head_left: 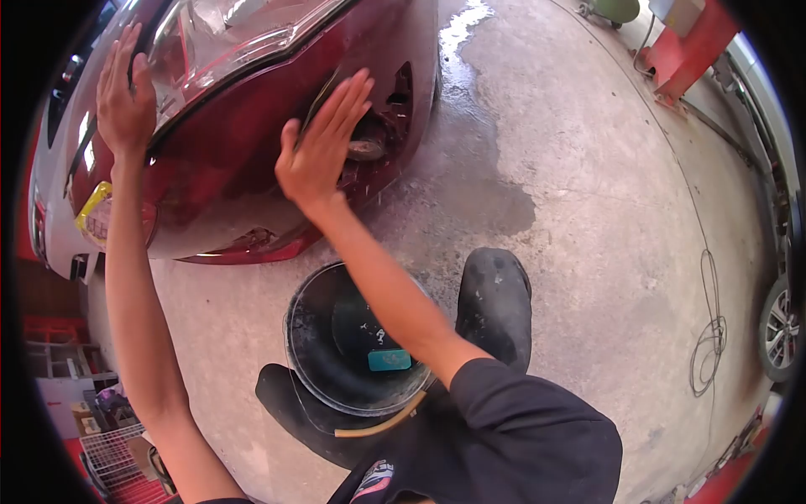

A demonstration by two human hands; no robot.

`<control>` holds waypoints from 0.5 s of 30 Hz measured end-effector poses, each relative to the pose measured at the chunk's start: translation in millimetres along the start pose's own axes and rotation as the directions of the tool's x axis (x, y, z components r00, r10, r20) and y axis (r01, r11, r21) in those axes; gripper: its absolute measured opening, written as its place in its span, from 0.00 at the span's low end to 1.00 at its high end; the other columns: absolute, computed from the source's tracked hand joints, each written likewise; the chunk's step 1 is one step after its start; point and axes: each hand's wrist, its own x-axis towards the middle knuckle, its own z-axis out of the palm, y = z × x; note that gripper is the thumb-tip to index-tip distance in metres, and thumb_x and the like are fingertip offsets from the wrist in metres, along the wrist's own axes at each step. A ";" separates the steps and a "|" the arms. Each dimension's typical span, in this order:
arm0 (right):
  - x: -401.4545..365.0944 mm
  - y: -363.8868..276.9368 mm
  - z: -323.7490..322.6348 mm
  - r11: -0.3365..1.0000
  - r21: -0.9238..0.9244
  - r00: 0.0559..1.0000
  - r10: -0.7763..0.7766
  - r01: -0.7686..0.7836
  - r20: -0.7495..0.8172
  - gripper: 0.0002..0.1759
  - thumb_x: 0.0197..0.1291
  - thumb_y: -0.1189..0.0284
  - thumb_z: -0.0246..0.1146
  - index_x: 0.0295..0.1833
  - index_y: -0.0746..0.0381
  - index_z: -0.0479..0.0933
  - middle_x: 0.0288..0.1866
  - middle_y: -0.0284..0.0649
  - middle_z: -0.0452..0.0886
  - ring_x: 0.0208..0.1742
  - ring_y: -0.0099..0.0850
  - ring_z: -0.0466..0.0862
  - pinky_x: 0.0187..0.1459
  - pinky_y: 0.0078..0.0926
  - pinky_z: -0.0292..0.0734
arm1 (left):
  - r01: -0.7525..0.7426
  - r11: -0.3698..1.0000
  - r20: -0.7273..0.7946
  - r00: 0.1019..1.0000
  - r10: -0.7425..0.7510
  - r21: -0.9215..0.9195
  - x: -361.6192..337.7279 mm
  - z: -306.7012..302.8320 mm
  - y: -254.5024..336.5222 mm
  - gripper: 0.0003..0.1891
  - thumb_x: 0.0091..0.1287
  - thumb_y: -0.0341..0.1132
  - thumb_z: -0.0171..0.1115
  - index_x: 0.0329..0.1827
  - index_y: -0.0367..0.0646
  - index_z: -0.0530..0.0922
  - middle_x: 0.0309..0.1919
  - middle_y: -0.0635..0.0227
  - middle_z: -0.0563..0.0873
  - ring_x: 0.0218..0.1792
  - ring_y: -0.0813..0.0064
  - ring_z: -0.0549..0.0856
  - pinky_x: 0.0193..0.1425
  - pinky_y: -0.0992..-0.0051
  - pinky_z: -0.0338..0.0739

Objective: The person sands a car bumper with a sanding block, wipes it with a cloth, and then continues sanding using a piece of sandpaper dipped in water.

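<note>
While the left hand [126, 97] lay flat beside the headlight [227, 38], grip open, the right hand [323, 147] pressed flat on the red bumper [218, 160], fingers extended, gripping nothing visible. The step appeared to be hand-rubbing the bumper. A bucket [312, 336] holding a teal block [389, 359] stood on the floor below. A further stroke would call for even palm pressure along the curve.

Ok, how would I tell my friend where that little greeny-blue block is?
Find the dark red car bumper at the top. Right below it, on the concrete floor, stands a round black bucket. Inside it, at its right side, lies the block, the only bright teal thing among dark ones.
</note>
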 end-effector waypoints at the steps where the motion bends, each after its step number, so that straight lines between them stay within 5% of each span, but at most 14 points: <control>1: 28.4 19.6 -4.8 0.999 -0.042 1.000 0.014 -0.013 0.013 0.41 0.85 0.60 0.42 0.86 0.81 0.42 0.91 0.71 0.41 0.91 0.66 0.43 0.88 0.64 0.37 | 0.004 1.000 -0.009 1.000 -0.004 -0.009 -0.1 2.7 -0.6 0.21 0.83 0.41 0.53 0.76 0.58 0.81 0.73 0.68 0.85 0.77 0.58 0.79 0.80 0.60 0.72; 5: 99.4 53.3 -3.3 0.943 0.151 0.955 0.297 -0.296 0.016 0.40 0.87 0.60 0.40 0.87 0.79 0.41 0.91 0.70 0.42 0.92 0.60 0.44 0.89 0.61 0.36 | 0.040 0.999 0.006 0.999 -0.040 -0.018 -6.5 2.7 -3.0 0.21 0.83 0.42 0.53 0.75 0.56 0.82 0.74 0.69 0.85 0.77 0.58 0.79 0.81 0.60 0.71; 7: 53.0 9.2 -0.3 0.975 -0.025 0.972 0.219 -0.222 -0.080 0.40 0.87 0.59 0.36 0.86 0.82 0.41 0.91 0.70 0.41 0.92 0.60 0.45 0.89 0.61 0.36 | 0.052 0.998 0.011 0.999 -0.052 0.020 -2.6 -1.0 3.7 0.21 0.83 0.41 0.53 0.75 0.56 0.82 0.74 0.68 0.84 0.78 0.59 0.79 0.82 0.61 0.70; 8: 12.9 -13.1 8.6 0.989 -0.082 0.992 0.123 -0.125 -0.035 0.40 0.87 0.60 0.38 0.86 0.82 0.40 0.91 0.71 0.40 0.92 0.62 0.43 0.89 0.61 0.35 | 0.282 0.959 0.214 0.937 -0.274 -0.007 15.9 -29.8 46.8 0.30 0.80 0.44 0.50 0.78 0.35 0.76 0.76 0.39 0.78 0.78 0.36 0.74 0.84 0.46 0.63; 12: 28.3 -4.2 -9.5 0.987 -0.139 0.988 -0.063 0.083 0.141 0.44 0.85 0.58 0.42 0.85 0.85 0.39 0.90 0.75 0.36 0.91 0.70 0.38 0.88 0.63 0.31 | 0.188 0.981 0.186 0.967 -0.175 -0.051 15.0 -32.6 48.9 0.26 0.80 0.39 0.49 0.72 0.28 0.78 0.73 0.39 0.81 0.76 0.37 0.76 0.82 0.44 0.65; 15: 118.5 40.6 17.9 0.977 -0.043 0.970 0.199 -0.207 -0.140 0.34 0.86 0.52 0.48 0.81 0.68 0.69 0.87 0.56 0.65 0.91 0.49 0.57 0.89 0.59 0.46 | 0.238 0.968 0.158 0.962 -0.223 -0.083 14.1 -28.7 47.3 0.26 0.81 0.40 0.50 0.70 0.28 0.79 0.73 0.39 0.81 0.77 0.39 0.75 0.82 0.44 0.65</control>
